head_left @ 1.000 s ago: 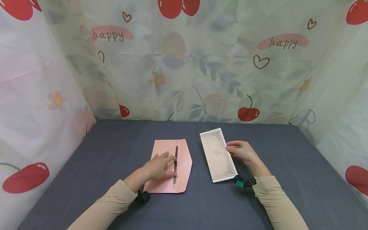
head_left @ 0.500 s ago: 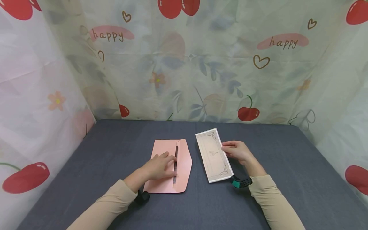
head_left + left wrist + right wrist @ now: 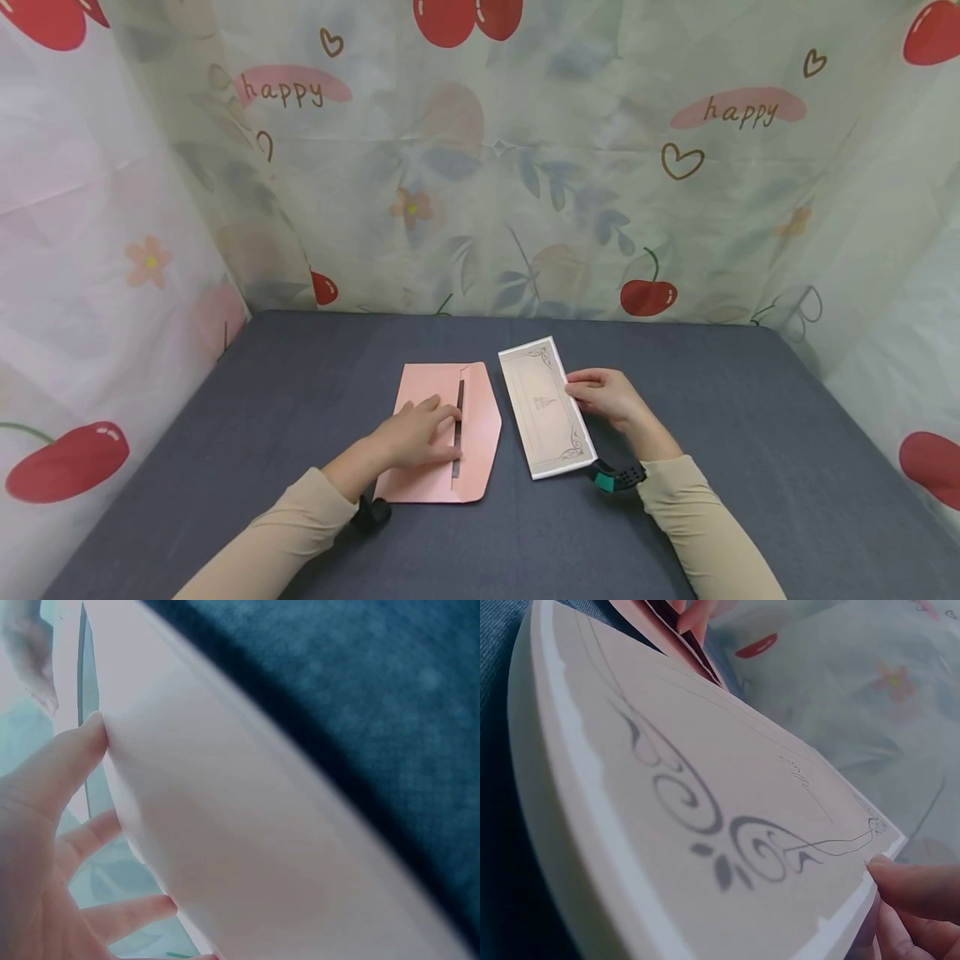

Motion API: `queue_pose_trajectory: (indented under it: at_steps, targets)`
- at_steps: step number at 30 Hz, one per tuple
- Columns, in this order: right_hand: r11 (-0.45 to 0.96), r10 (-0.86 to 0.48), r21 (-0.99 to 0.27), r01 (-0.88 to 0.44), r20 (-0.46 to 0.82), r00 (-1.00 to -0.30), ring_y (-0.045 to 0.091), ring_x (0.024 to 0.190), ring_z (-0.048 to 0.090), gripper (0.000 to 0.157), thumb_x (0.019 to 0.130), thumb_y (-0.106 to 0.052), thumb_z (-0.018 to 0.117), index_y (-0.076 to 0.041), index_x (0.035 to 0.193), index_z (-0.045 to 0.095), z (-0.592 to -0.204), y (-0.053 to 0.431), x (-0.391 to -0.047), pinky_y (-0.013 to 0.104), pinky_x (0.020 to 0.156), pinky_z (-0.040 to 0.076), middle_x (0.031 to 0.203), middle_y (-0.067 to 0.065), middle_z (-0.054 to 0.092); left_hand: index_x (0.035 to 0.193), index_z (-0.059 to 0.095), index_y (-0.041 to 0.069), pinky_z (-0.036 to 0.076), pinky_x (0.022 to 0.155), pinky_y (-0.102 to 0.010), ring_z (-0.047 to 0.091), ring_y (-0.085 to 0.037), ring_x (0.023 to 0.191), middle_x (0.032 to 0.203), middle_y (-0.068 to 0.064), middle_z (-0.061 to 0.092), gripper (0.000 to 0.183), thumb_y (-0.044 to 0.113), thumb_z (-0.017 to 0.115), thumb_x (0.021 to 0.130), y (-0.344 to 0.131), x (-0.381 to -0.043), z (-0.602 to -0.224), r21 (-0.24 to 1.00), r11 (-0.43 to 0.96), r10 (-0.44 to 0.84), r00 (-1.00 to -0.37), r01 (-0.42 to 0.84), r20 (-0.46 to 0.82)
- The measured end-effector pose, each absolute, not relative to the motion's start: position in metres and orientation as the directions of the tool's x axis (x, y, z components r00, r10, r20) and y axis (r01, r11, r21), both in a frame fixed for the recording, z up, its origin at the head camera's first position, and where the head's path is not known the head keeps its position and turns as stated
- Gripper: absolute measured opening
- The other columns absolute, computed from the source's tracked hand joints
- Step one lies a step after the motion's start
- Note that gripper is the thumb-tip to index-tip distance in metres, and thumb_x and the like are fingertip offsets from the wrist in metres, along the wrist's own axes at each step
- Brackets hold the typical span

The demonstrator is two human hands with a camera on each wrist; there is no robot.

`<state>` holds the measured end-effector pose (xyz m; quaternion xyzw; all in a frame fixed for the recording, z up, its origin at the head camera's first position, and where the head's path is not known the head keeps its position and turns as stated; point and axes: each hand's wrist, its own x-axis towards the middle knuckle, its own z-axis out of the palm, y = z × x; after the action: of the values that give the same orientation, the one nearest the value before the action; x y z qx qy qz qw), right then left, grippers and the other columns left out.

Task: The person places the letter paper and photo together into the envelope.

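Note:
A pink envelope (image 3: 480, 433) lies on the table with its pointed flap spread to the right and a narrow dark slot along the flap's base. My left hand (image 3: 412, 432) rests on it, thumb and fingers spread, fingertips at the slot's edge. In the left wrist view, the fingers (image 3: 131, 915) are fairly straight against the pale panel's edge. Just right of the flap, my right hand (image 3: 611, 397) pinches a cream card (image 3: 542, 408) by its long right edge. The card has a white border, grey corner scrolls and a small central print; it tilts slightly left.
Dark grey cloth covers the table (image 3: 315, 358). A pale curtain (image 3: 495, 208) printed with cherries, hearts and flowers stands behind and along both sides. Black straps (image 3: 618, 477) sit at the wrists, below beige sleeves (image 3: 701, 517).
My right hand has carried the card steadily left, closer to the envelope's flap. The left hand and the envelope have stayed in place.

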<state>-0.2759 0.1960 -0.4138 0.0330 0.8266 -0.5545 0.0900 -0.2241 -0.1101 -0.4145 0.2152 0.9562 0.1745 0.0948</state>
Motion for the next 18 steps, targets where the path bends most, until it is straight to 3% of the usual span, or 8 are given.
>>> queue_pose_trajectory:
  at_steps: [18]
  targets:
    - [0.362,-0.066,-0.919,0.157,-0.194,-0.979,0.006,0.071,0.06,0.032,0.088,-0.009,0.063,0.008,0.115,0.059,-0.419,0.181,-0.277,0.022,0.066,0.053,0.097,0.013,0.069,0.123,0.054,0.021,0.023,0.112,-0.056,0.045,-0.04,0.129,0.143,-0.023,0.04,0.048,0.043,0.067,0.082,-0.109,-0.224,-0.414,0.374,0.853,0.432,-0.895,0.364,-0.112]
